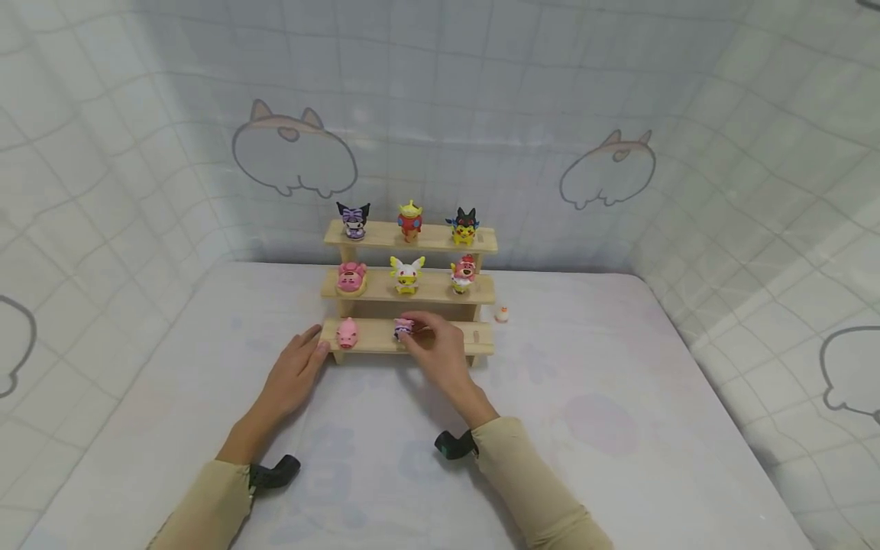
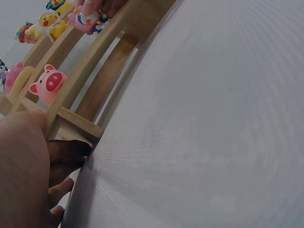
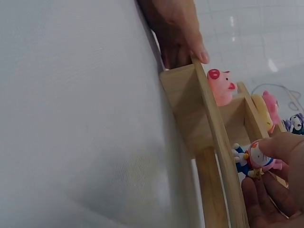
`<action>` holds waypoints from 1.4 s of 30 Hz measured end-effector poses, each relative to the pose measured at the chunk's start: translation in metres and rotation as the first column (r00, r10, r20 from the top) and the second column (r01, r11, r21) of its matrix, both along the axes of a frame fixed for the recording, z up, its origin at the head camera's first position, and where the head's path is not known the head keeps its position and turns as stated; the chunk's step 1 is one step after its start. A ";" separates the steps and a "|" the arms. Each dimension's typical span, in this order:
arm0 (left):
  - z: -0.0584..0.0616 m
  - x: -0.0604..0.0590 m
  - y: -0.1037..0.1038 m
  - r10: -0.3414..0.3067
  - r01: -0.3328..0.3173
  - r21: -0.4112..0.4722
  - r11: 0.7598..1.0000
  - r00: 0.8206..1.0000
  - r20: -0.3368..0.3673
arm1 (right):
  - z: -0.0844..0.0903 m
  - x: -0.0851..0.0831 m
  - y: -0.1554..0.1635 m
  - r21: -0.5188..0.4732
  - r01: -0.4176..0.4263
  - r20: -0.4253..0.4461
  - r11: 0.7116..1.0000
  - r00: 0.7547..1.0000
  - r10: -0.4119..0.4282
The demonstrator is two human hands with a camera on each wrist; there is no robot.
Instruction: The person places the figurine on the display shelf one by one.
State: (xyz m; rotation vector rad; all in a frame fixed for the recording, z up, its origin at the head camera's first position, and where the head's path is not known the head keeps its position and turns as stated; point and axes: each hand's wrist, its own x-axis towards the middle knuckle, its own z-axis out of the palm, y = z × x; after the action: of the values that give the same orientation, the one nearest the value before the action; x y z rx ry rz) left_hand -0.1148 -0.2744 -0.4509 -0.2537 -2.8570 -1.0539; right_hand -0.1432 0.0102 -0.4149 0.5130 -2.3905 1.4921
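A three-tier wooden shelf (image 1: 450,337) (image 2: 107,64) (image 3: 187,111) stands at the middle of the white table. My right hand (image 1: 415,329) (image 2: 102,5) (image 3: 272,166) pinches a small pink and blue figure (image 1: 402,329) (image 2: 85,20) (image 3: 248,159) at the middle of the bottom tier. A pink pig (image 1: 347,334) (image 2: 47,85) (image 3: 219,85) sits at that tier's left. My left hand (image 1: 311,356) (image 2: 26,161) (image 3: 183,40) holds the shelf's left end, thumb on the board and fingers curled by the side panel.
Three figures stand on the top tier (image 1: 409,220) and three on the middle tier (image 1: 407,275). A tiny white figure (image 1: 502,313) lies on the table right of the shelf. Printed cloth walls close in the back and both sides.
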 end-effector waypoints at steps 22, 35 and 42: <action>-0.003 -0.003 0.001 -0.001 0.001 -0.010 1.000 1.000 -0.004 | -0.002 -0.004 0.001 0.085 -0.013 0.005 0.996 1.000 0.013; -0.002 -0.002 0.002 0.002 -0.002 -0.017 1.000 1.000 0.003 | -0.002 0.000 0.018 -0.016 -0.033 0.016 0.999 0.999 0.033; 0.000 0.000 0.002 0.000 0.001 -0.028 1.000 1.000 0.005 | -0.003 0.000 0.036 -0.031 0.017 -0.004 0.999 1.000 -0.017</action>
State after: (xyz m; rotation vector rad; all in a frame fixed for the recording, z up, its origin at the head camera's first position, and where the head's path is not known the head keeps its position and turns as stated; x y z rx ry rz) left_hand -0.1153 -0.2726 -0.4507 -0.2541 -2.8781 -1.0163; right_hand -0.1432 0.0460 -0.4174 0.4870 -2.3591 1.5164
